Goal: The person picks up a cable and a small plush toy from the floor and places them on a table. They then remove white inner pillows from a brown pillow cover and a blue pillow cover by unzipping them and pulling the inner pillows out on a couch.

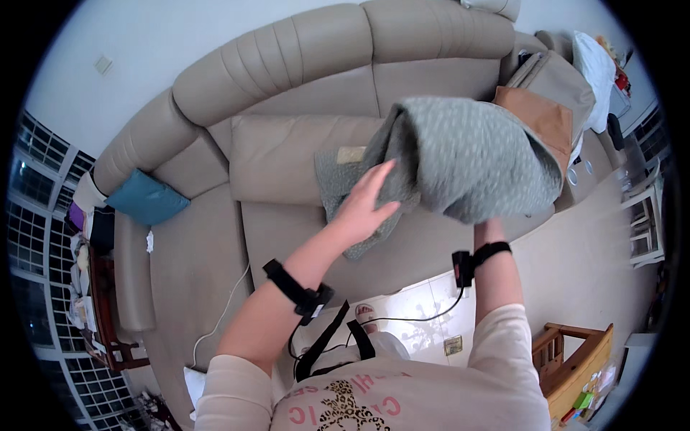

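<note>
A grey-green speckled cloth (480, 156), thick and partly bunched up, is raised above the sofa in front of me, blurred by motion. My left hand (366, 207) is at its left side, fingers spread, over the dark inner fold; whether it touches the cloth is unclear. The cloth covers my right hand; only the wrist and forearm show below it, so its grip is hidden. A lower flap of the cloth hangs over the edge of a beige cushion (280, 161) on the seat, near a small tan patch (351, 154). Black straps with small devices circle both forearms.
The beige leather sofa (302, 242) curves around me. A teal pillow (147, 197) lies at its left end, a brown bag or cover (539, 116) at the right. A white cable (221, 315) crosses the left seat. A wooden chair or stool (574, 366) stands lower right.
</note>
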The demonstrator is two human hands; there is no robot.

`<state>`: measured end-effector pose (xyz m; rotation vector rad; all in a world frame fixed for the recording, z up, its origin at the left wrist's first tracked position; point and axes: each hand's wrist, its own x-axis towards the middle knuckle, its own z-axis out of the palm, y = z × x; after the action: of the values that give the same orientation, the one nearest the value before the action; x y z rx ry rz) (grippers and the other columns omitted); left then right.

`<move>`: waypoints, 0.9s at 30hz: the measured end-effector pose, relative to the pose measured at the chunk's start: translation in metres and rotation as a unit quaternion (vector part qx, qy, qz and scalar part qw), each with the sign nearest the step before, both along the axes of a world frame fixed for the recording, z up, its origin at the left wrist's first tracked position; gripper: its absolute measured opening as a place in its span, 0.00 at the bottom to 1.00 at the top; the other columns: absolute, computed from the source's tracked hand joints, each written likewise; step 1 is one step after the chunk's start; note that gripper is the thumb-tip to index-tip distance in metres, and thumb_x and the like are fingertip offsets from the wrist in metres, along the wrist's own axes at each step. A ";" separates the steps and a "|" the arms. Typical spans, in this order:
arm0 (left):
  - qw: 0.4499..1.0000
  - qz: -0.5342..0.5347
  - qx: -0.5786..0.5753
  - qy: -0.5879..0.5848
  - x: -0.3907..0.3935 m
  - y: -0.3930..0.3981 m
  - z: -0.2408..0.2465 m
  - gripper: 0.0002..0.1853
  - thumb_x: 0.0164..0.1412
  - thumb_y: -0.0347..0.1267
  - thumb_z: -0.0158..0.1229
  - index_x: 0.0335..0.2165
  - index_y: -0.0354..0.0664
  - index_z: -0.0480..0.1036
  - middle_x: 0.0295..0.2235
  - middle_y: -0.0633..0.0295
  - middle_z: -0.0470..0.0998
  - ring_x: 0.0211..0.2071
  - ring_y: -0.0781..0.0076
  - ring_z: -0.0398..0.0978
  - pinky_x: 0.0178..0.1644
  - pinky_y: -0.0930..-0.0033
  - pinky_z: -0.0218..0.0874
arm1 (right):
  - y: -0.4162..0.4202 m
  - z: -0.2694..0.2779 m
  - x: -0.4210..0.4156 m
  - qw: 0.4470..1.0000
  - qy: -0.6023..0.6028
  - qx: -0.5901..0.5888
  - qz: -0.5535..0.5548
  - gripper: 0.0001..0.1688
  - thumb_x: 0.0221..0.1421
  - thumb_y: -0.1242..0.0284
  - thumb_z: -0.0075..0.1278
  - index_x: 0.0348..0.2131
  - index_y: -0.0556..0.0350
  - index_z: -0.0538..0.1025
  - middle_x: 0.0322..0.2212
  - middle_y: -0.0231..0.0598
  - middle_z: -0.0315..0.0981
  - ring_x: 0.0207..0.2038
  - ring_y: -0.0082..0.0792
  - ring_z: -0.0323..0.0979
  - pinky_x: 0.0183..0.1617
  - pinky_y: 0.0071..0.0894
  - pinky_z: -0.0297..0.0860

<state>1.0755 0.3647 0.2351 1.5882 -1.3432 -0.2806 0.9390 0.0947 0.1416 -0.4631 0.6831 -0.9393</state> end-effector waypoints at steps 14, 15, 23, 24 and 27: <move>0.659 0.509 0.390 0.393 -0.020 0.350 -0.199 0.19 0.45 0.30 0.51 0.39 0.39 0.65 0.30 0.56 0.72 0.29 0.70 0.70 0.32 0.73 0.61 | -0.102 -0.066 0.006 0.830 0.410 -0.181 0.334 0.39 0.48 0.51 0.38 0.54 0.41 0.46 0.55 0.32 0.36 0.57 0.42 0.34 0.53 0.57 0.33; 0.675 0.504 0.412 0.349 -0.036 0.385 -0.222 0.18 0.45 0.30 0.51 0.39 0.39 0.66 0.29 0.55 0.72 0.28 0.70 0.71 0.31 0.73 0.61 | -0.099 -0.083 0.008 0.814 0.425 -0.177 0.354 0.39 0.47 0.51 0.40 0.54 0.40 0.45 0.56 0.31 0.35 0.57 0.43 0.33 0.53 0.57 0.34; 0.663 0.529 0.356 0.392 -0.147 0.452 -0.255 0.17 0.44 0.30 0.51 0.36 0.36 0.67 0.25 0.54 0.72 0.25 0.66 0.72 0.29 0.70 0.63 | -0.035 -0.146 0.032 0.769 0.439 -0.151 0.439 0.34 0.48 0.56 0.40 0.53 0.44 0.51 0.52 0.31 0.47 0.52 0.42 0.46 0.50 0.51 0.44; 0.647 0.535 0.304 0.450 -0.151 0.448 -0.241 0.17 0.44 0.29 0.51 0.36 0.35 0.67 0.26 0.54 0.72 0.25 0.67 0.72 0.29 0.72 0.63 | -0.026 -0.150 0.034 0.762 0.441 -0.156 0.447 0.33 0.48 0.57 0.40 0.52 0.44 0.52 0.50 0.31 0.50 0.50 0.40 0.49 0.49 0.49 0.47; 0.622 0.572 0.265 0.465 -0.164 0.468 -0.229 0.17 0.44 0.28 0.51 0.37 0.33 0.66 0.26 0.54 0.72 0.24 0.67 0.71 0.28 0.73 0.64 | 0.039 -0.140 0.048 0.728 0.465 -0.199 0.462 0.27 0.47 0.60 0.40 0.47 0.45 0.59 0.42 0.30 0.61 0.40 0.33 0.60 0.41 0.39 0.54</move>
<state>0.9112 0.8331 0.0062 1.9770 0.7187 -0.5892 0.9871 0.1342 0.0018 -1.5557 0.9781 0.2125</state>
